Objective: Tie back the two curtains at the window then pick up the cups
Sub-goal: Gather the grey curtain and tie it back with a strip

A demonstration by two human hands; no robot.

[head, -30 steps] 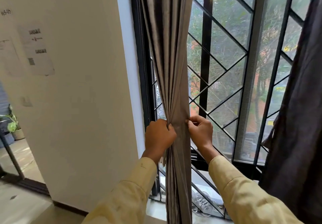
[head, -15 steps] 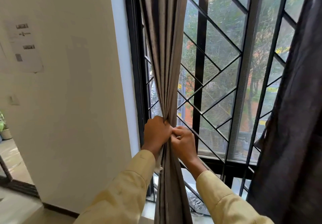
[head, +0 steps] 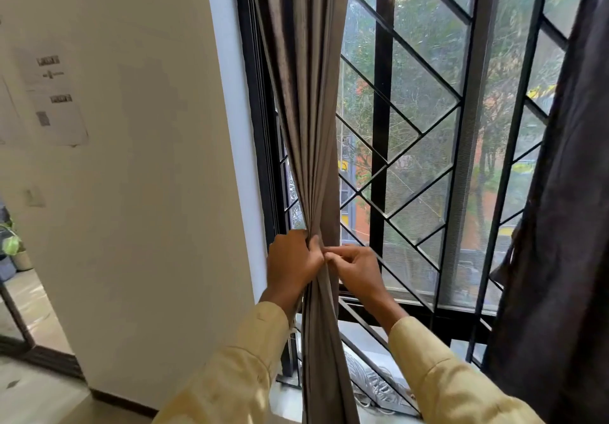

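Now, L hand, R hand, gripping 1 curtain

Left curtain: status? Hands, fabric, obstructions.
Left hand grips the left curtain, bunched. Right hand pinches it alongside. No tie seen on it. Right curtain untouched. Nothing in the way; no cups in view.

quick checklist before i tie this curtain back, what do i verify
1. Grey curtain gathered into one bundle: ok.
2. Left hand grips the bundle: ok.
3. Right hand pinches a fold at its front: ok.
4. Tie around the bundle: cannot tell, none shows.
5. Dark curtain tied back: cannot tell.
6. Cups in sight: not ok, none in view.
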